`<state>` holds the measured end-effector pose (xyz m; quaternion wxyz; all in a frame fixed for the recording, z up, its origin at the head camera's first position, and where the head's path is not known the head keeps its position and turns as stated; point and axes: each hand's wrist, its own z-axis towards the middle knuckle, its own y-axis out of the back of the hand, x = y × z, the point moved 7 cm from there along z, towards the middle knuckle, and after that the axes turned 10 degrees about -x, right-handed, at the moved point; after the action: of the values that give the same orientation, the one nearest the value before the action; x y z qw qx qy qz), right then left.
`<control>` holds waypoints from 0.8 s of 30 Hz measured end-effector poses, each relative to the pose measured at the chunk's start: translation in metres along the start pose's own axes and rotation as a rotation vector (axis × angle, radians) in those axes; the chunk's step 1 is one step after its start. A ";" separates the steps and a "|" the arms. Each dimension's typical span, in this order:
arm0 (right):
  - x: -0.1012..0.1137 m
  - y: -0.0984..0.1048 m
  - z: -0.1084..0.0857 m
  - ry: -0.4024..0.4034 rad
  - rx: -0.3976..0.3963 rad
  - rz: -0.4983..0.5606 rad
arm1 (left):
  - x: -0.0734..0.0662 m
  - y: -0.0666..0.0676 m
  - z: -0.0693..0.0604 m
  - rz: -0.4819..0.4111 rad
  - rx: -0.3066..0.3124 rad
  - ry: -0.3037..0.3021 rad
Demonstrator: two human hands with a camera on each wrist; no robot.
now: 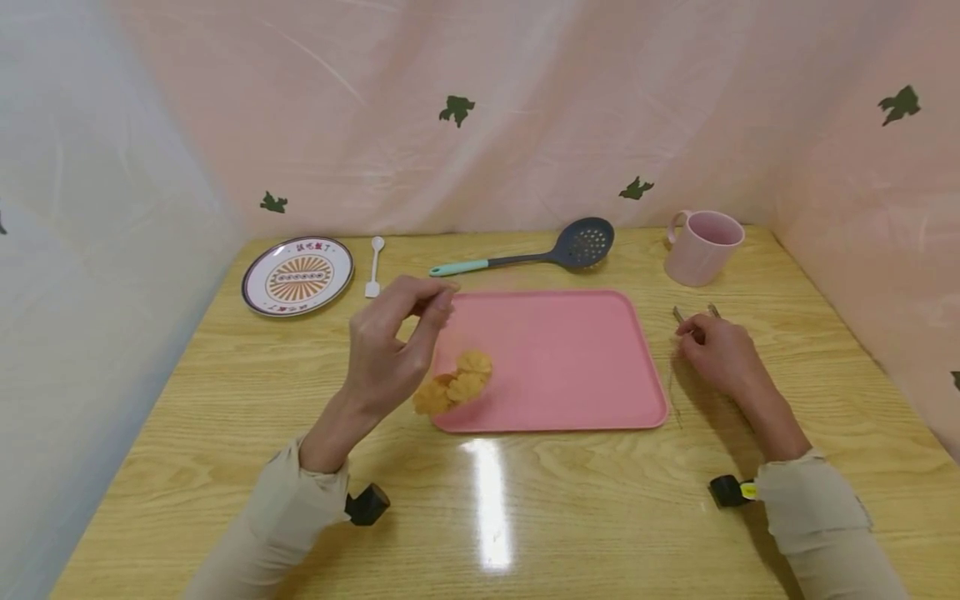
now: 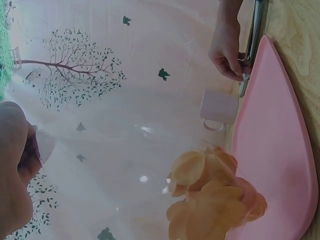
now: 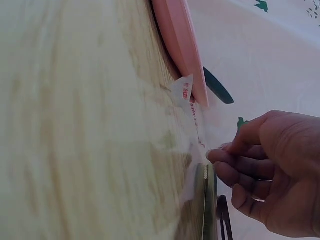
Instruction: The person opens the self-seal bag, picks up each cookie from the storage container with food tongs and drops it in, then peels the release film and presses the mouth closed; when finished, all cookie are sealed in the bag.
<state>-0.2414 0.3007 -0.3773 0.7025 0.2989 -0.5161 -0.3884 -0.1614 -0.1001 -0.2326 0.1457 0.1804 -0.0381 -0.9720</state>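
Observation:
My left hand, raised over the tray's left side, pinches the top of a clear plastic bag between thumb and fingers. Several orange-yellow flower-shaped pieces hang below it, over the near left corner of the pink tray. Right of the tray, my right hand is low, its fingertips pinching a thin clear plastic wrapper with red print. Metal tongs lie directly beside and below those fingers; the hand hides most of them in the head view.
Along the back stand a patterned plate, a small white spoon-like tool, a slotted skimmer with a mint handle, and a pink mug. Behind the wooden table hangs a pink curtain.

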 end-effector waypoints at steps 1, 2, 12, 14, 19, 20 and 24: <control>0.000 0.000 0.000 0.004 -0.001 -0.010 | 0.000 0.000 0.000 0.001 0.002 0.000; 0.000 0.000 0.000 0.006 -0.001 -0.018 | 0.000 0.000 0.000 0.001 0.003 -0.001; 0.006 0.007 -0.002 -0.008 -0.047 -0.025 | -0.002 -0.001 0.001 -0.008 0.004 -0.002; 0.015 0.009 -0.003 0.020 -0.076 0.014 | -0.002 -0.002 0.001 -0.011 0.006 -0.012; 0.055 0.007 -0.008 0.183 -0.158 0.151 | -0.005 -0.005 0.003 -0.028 0.011 -0.046; 0.065 0.005 -0.010 0.224 -0.174 0.180 | -0.006 -0.005 0.003 -0.033 0.013 -0.053; 0.100 -0.001 -0.019 0.342 -0.192 0.345 | -0.008 -0.008 0.005 -0.037 0.024 -0.074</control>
<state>-0.2067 0.2152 -0.3348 0.8605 0.1995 -0.3940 -0.2540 -0.1584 -0.0899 -0.2268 0.1240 0.1469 -0.0519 -0.9800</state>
